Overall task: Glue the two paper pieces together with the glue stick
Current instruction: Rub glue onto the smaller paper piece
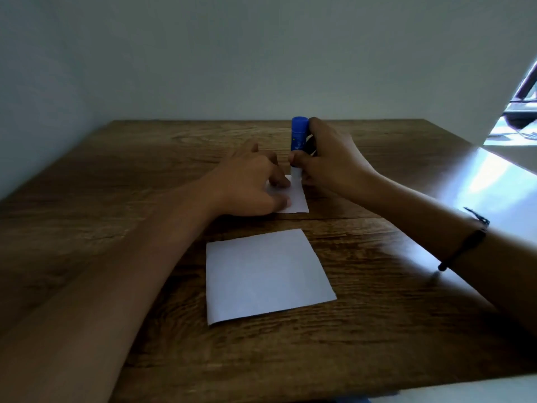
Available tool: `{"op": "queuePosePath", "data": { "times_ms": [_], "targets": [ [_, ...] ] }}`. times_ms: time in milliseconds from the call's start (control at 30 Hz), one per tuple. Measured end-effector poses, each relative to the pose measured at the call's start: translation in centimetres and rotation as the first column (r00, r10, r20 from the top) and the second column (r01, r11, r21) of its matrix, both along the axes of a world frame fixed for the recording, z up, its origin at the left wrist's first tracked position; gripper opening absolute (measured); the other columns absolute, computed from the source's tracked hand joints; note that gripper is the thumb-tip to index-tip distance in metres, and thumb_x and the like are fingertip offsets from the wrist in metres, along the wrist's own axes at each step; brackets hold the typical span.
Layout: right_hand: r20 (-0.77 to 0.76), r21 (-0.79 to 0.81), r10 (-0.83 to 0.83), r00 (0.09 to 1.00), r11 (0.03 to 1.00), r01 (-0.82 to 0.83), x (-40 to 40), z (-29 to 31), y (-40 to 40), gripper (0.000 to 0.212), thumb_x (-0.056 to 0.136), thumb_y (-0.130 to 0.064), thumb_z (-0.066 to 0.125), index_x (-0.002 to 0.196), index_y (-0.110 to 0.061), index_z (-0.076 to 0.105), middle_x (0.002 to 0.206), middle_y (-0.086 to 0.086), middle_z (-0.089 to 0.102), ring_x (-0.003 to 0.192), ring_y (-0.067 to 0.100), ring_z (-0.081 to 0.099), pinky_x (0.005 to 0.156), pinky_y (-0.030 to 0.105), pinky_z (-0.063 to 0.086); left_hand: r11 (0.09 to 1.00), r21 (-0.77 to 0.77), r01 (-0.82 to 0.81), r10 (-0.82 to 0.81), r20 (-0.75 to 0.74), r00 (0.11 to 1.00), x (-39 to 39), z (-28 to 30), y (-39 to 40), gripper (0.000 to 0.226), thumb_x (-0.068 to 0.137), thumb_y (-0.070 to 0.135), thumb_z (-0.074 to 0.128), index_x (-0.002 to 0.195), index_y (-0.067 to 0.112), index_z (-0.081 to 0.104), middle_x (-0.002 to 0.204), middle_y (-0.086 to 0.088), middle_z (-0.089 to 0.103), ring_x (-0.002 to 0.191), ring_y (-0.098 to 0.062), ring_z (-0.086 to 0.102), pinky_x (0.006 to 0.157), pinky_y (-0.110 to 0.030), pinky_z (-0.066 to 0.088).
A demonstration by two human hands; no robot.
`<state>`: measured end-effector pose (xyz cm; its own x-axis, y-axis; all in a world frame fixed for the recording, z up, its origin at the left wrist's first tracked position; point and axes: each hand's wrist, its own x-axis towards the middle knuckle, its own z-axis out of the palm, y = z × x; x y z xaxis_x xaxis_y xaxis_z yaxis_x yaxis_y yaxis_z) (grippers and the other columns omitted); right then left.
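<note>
Two white paper pieces lie on the wooden table (116, 175). The larger paper (266, 274) lies flat in the near middle, untouched. The smaller paper (297, 200) lies farther away, mostly hidden under my left hand (250, 184), whose fingers press flat on it. My right hand (328, 158) grips a blue glue stick (299, 138), held upright with its white tip down on the far edge of the smaller paper.
A pale wall stands directly behind the table's far edge. At the upper right, a bright window area and dark objects (523, 112) show past the table's right side. A dark bracelet (467, 242) circles my right wrist.
</note>
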<state>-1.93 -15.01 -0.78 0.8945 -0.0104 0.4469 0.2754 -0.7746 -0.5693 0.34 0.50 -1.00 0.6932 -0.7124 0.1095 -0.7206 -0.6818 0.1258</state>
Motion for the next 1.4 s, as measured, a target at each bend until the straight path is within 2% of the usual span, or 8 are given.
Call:
{"op": "queuePosePath", "data": {
  "times_ms": [333,667,833,1000,1100,1167,1233,1400],
  "targets": [
    [-0.023,0.021,0.06,0.998,0.998,-0.06,-3.2,0.0,0.2,0.021,0.083,-0.019,0.063,0.095,-0.019,0.046,0.085,0.0,0.06,0.071,0.015,0.061,0.063,0.027,0.05,0.999,-0.012,-0.033,0.033,-0.025,0.999,-0.1,0.0,0.0,0.043,0.08,0.046,0.053,0.117,0.027,0.056,0.111,0.001,0.045,0.121,-0.024,0.028,0.1,-0.047,0.024],
    [-0.048,-0.002,0.092,0.995,0.996,-0.092,-5.9,0.0,-0.2,0.02,0.082,-0.026,0.063,0.091,-0.024,0.045,0.083,-0.005,0.061,0.064,0.006,0.06,0.053,0.011,0.043,0.996,-0.086,0.036,-0.035,0.012,0.999,0.0,-0.4,0.1,0.034,0.079,0.045,0.054,0.105,0.023,0.059,0.103,0.005,0.048,0.099,-0.012,0.028,0.089,-0.041,0.03],
    [-0.018,0.028,0.066,0.998,0.997,-0.066,-6.1,0.4,-0.8,0.02,0.082,-0.026,0.064,0.095,-0.018,0.051,0.084,0.0,0.066,0.066,0.011,0.062,0.06,0.022,0.048,0.997,-0.082,0.012,0.001,0.156,0.988,0.5,-1.2,0.0,0.039,0.078,0.051,0.051,0.1,0.019,0.059,0.102,-0.001,0.055,0.094,-0.013,0.031,0.078,-0.035,0.031],
    [0.009,0.218,0.026,1.0,0.975,-0.028,-4.5,1.0,-1.0,0.02,0.084,-0.019,0.063,0.098,-0.01,0.053,0.085,0.008,0.067,0.061,0.013,0.065,0.059,0.027,0.057,0.987,-0.151,-0.046,0.087,0.278,0.957,0.6,-1.2,-0.4,0.045,0.075,0.059,0.042,0.088,0.019,0.057,0.085,0.006,0.047,0.087,-0.014,0.036,0.079,-0.036,0.036],
    [0.026,0.293,-0.009,1.0,0.956,0.001,-3.7,0.6,-1.0,0.02,0.085,-0.018,0.062,0.1,-0.011,0.052,0.083,0.008,0.067,0.055,0.012,0.064,0.054,0.025,0.057,0.988,-0.119,0.103,-0.085,0.148,0.985,0.8,-0.5,0.3,0.017,0.08,0.033,0.052,0.096,0.031,0.058,0.095,0.008,0.052,0.094,-0.015,0.036,0.081,-0.036,0.031],
    [0.023,0.333,-0.025,0.999,0.943,0.016,-3.4,0.1,-1.2,0.02,0.085,-0.017,0.062,0.099,-0.011,0.051,0.083,0.008,0.067,0.057,0.015,0.066,0.054,0.027,0.057,0.992,-0.042,0.12,-0.119,0.028,0.992,0.8,-0.2,0.8,0.029,0.078,0.024,0.053,0.103,0.038,0.057,0.104,0.01,0.049,0.098,-0.013,0.03,0.089,-0.044,0.031],
    [0.015,0.361,-0.025,1.0,0.932,0.018,-3.3,-0.2,-1.5,0.019,0.084,-0.016,0.062,0.098,-0.011,0.051,0.083,0.007,0.067,0.057,0.017,0.066,0.052,0.025,0.056,0.998,-0.014,0.066,-0.066,-0.002,0.998,0.8,0.0,1.0,0.033,0.081,0.029,0.053,0.113,0.038,0.055,0.108,0.008,0.048,0.1,-0.012,0.024,0.093,-0.047,0.029],
    [0.009,0.385,-0.026,1.0,0.923,0.02,-2.8,-0.4,-2.1,0.02,0.085,-0.015,0.062,0.1,-0.01,0.051,0.085,0.009,0.065,0.054,0.013,0.066,0.05,0.023,0.055,0.997,0.06,-0.055,0.044,0.161,0.986,0.6,-0.7,0.3,0.054,0.081,0.059,0.038,0.122,0.026,0.05,0.12,-0.006,0.053,0.114,-0.023,0.036,0.091,-0.041,0.032]
  ]
}}
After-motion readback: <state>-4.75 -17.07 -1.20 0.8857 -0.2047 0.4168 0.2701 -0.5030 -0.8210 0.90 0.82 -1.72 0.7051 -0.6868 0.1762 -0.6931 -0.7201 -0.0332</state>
